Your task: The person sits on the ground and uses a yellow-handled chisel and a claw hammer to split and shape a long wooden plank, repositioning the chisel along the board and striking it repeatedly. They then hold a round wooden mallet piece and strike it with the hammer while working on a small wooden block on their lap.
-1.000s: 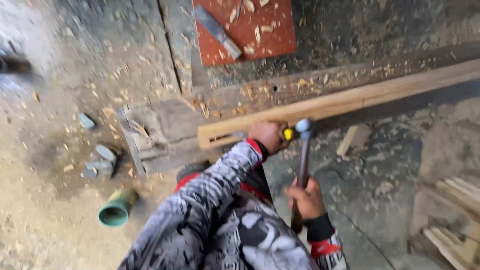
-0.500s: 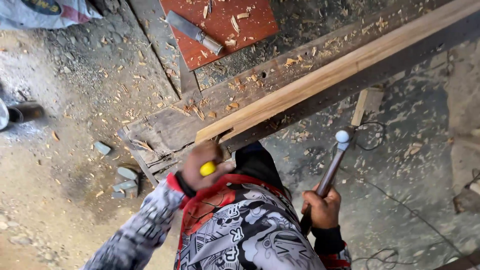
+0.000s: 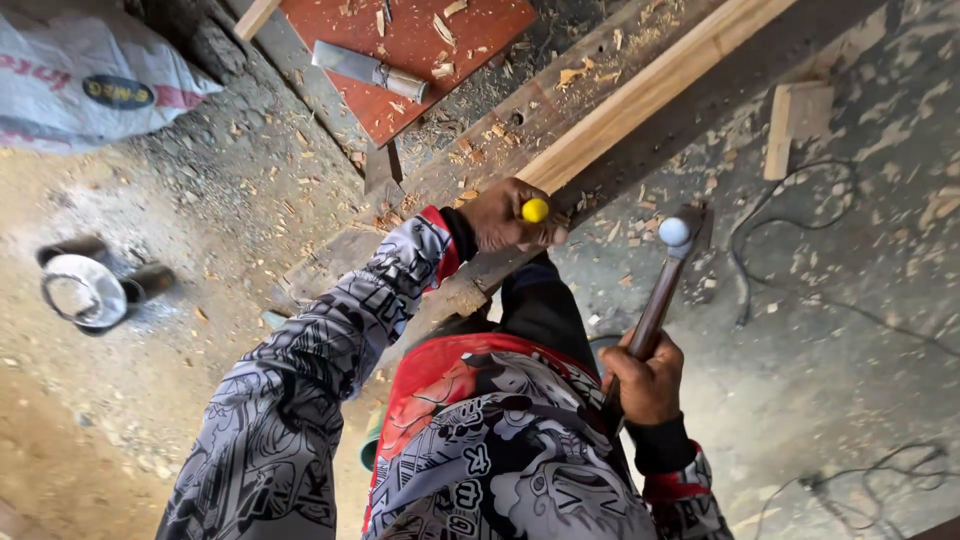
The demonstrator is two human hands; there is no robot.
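A: Dusty workshop floor, shavings everywhere, rough plank table running diagonally through the middle of the frame. Compared with a second ago, your hammer has pulled back off the yellow-capped chisel; back then the head was right against the cap, now it sits off to the right, apart from it. Looks to me like you're between blows.

B: And the grips?

A: Your left hand is clenched round the chisel at the near end of the pale wooden beam, centre frame. Your right hand is closed on the hammer handle, lower right.

B: Which way does stuff point?

A: Hammer's long axis runs from lower centre up to the right, head on top. The chisel blade's hidden by your fist, so I can't tell its line. The beam runs to the upper right.
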